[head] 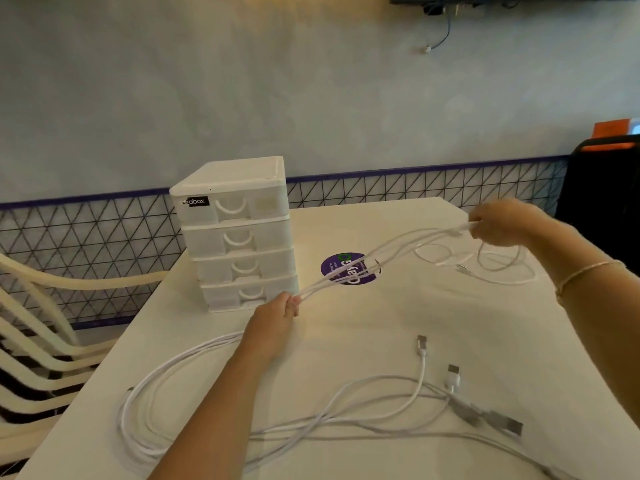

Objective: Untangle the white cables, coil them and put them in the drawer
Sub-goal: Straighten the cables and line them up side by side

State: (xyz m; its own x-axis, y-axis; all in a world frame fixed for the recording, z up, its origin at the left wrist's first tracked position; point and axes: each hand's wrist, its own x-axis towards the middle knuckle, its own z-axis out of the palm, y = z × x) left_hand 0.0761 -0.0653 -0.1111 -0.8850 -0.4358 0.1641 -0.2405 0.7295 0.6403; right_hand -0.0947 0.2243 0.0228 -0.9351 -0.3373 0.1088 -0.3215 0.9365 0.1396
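— How are the hands set?

— The left hand point(277, 315) reaches forward over the white table point(346, 327), forearm coming in from the bottom edge, fingers curled round a bundle of several white cable strands point(349, 268), just in front of the lowest drawer of the white drawer unit point(237, 233). The right hand point(502, 221) is held higher and further out to the right, fingers closed in a pinch on the other end of the same strands, so they run nearly taut between the two hands, lifted off the table and crossing above a round purple sticker point(349, 270). A thin bracelet point(585, 273) sits on the right wrist.

— And the rest of the cables?

— More white loops point(152, 403) trail from under the left forearm and lie on the near-left of the table; further strands with USB plugs point(453, 374) lie near the front right. A loose loop point(498, 268) rests beneath the right hand.

— What can't you make out?

— How many cables there are, or which strand joins which; the left forearm covers part of the pile. The plugs at the lower right are blurred. All four drawers look closed, though their contents can't be seen. The sticker's lettering is unreadable.
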